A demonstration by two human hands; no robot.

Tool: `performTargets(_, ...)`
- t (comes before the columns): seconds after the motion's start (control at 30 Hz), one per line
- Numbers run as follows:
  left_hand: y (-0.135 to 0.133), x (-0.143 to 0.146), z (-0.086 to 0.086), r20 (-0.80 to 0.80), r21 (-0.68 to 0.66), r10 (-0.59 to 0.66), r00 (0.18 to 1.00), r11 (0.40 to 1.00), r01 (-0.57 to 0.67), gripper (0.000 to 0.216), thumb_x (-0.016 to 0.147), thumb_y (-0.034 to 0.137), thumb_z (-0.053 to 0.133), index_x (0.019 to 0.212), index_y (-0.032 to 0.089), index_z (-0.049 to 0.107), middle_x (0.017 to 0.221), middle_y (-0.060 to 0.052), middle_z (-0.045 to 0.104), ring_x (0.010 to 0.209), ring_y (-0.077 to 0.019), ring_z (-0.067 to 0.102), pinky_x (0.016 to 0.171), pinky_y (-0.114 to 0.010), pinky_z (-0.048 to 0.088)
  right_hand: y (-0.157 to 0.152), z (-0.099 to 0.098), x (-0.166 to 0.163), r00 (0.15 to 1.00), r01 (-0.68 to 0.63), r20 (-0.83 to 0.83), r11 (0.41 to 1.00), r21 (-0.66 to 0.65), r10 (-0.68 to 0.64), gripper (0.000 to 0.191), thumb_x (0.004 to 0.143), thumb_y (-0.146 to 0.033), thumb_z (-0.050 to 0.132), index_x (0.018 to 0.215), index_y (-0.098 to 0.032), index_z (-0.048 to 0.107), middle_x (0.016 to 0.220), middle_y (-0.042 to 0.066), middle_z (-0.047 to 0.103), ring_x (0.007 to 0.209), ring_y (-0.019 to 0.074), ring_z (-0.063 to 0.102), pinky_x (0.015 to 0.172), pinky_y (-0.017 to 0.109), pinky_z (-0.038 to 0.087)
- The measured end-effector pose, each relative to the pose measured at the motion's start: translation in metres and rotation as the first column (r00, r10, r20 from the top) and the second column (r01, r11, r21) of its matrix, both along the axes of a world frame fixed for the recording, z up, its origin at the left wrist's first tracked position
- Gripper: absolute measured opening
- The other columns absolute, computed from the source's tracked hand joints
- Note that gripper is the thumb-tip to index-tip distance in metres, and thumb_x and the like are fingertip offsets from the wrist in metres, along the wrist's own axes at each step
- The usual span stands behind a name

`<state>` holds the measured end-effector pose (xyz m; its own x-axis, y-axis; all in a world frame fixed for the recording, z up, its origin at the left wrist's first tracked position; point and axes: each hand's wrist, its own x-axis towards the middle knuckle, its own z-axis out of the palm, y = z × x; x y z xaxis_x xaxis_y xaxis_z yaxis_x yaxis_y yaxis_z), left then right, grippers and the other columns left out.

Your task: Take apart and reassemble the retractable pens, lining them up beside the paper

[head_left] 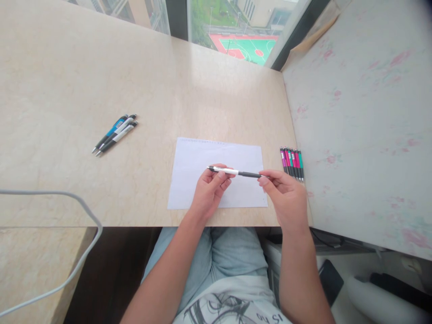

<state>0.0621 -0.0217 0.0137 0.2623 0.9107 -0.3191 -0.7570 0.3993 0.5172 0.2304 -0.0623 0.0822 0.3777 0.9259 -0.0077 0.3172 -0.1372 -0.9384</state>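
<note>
A white and black ballpoint pen (248,174) lies nearly level between my two hands, above a white sheet of paper (192,157). My left hand (212,186) is closed on its white barrel, near the black clicker end. The fingertips of my right hand (286,193) pinch the other end at the tip, which they partly hide. Faint small marks run along the paper's top edge. To the right, several pink, purple and green pens (292,163) lie side by side. Farther left, three pens (116,135), one blue and two white, rest together at a slant.
The pale marbled tabletop (162,103) ends at a flowered wall (354,135) on the right and a window (236,27) at the back. A white cable (91,213) loops over the front left edge. My legs are under the table.
</note>
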Motion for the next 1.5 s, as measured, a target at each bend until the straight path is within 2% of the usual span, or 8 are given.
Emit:
performTargets(0.37, -0.002, 0.0, 0.001, -0.022, 0.032, -0.013, 1.0, 0.999, 0.013, 0.021, 0.079, 0.029, 0.081, 0.095, 0.019, 0.071, 0.093, -0.005, 0.074, 0.085, -0.012, 0.07, 0.077, -0.021, 0.052, -0.002, 0.002, -0.004, 0.999, 0.005, 0.043, 1.0, -0.005, -0.005, 0.021, 0.08, -0.039, 0.075, 0.093, -0.023, 0.076, 0.079, 0.003, 0.072, 0.072, 0.0172, 0.066, 0.064, 0.031, 0.054)
performTargets(0.67, -0.002, 0.001, -0.001, -0.046, 0.058, -0.001, 0.999, 0.998, 0.004, 0.02, 0.08, 0.027, 0.08, 0.095, 0.018, 0.072, 0.094, -0.006, 0.074, 0.088, -0.0133, 0.069, 0.08, -0.023, 0.052, -0.006, 0.011, -0.001, 0.965, -0.043, 0.26, 0.998, 0.044, 0.03, 0.013, 0.084, -0.035, 0.071, 0.09, -0.025, 0.077, 0.088, 0.003, 0.074, 0.08, 0.0197, 0.067, 0.072, 0.035, 0.055)
performTargets(0.9, -0.002, 0.0, 0.0, -0.039, 0.051, 0.009, 0.999, 0.999, -0.007, 0.02, 0.079, 0.028, 0.08, 0.095, 0.019, 0.073, 0.093, -0.005, 0.075, 0.086, -0.0127, 0.069, 0.079, -0.023, 0.052, -0.005, 0.01, 0.0, 0.955, -0.059, 0.293, 0.998, 0.032, 0.047, 0.013, 0.085, -0.037, 0.071, 0.087, -0.025, 0.077, 0.086, 0.003, 0.074, 0.076, 0.0186, 0.066, 0.069, 0.034, 0.054)
performTargets(1.07, -0.002, 0.001, 0.003, -0.068, 0.056, -0.003, 0.998, 0.998, 0.007, 0.019, 0.078, 0.028, 0.081, 0.092, 0.017, 0.073, 0.092, -0.006, 0.075, 0.084, -0.0135, 0.07, 0.079, -0.023, 0.052, -0.004, 0.011, 0.005, 0.946, -0.049, 0.32, 0.999, 0.012, 0.043, 0.019, 0.085, -0.042, 0.07, 0.082, -0.024, 0.075, 0.079, 0.002, 0.073, 0.072, 0.0183, 0.066, 0.068, 0.032, 0.053)
performTargets(1.3, -0.003, 0.001, 0.002, -0.072, 0.066, -0.017, 0.997, 0.998, 0.022, 0.021, 0.077, 0.027, 0.082, 0.094, 0.017, 0.074, 0.092, -0.006, 0.076, 0.083, -0.013, 0.07, 0.079, -0.023, 0.052, -0.002, 0.006, 0.011, 0.923, -0.058, 0.376, 0.996, -0.068, 0.079, 0.043, 0.091, -0.052, 0.06, 0.063, -0.02, 0.067, 0.061, 0.001, 0.066, 0.055, 0.0151, 0.06, 0.056, 0.029, 0.046)
performTargets(1.4, -0.002, 0.002, 0.002, -0.062, 0.057, -0.015, 0.998, 0.998, 0.019, 0.02, 0.078, 0.027, 0.081, 0.094, 0.017, 0.074, 0.092, -0.006, 0.075, 0.083, -0.0127, 0.07, 0.078, -0.023, 0.052, 0.0, 0.006, 0.01, 0.92, -0.089, 0.375, 0.993, -0.08, 0.113, 0.043, 0.092, -0.052, 0.057, 0.064, -0.02, 0.066, 0.061, 0.002, 0.066, 0.056, 0.0152, 0.06, 0.055, 0.029, 0.046)
performTargets(1.5, -0.001, 0.001, 0.002, -0.056, 0.038, -0.005, 0.998, 0.999, 0.007, 0.021, 0.076, 0.027, 0.082, 0.093, 0.017, 0.074, 0.092, -0.006, 0.075, 0.083, -0.0128, 0.07, 0.077, -0.022, 0.051, 0.003, 0.009, 0.008, 0.917, -0.17, 0.359, 0.985, -0.044, 0.174, 0.031, 0.092, -0.048, 0.059, 0.078, -0.022, 0.069, 0.075, 0.002, 0.069, 0.069, 0.0171, 0.064, 0.062, 0.029, 0.049)
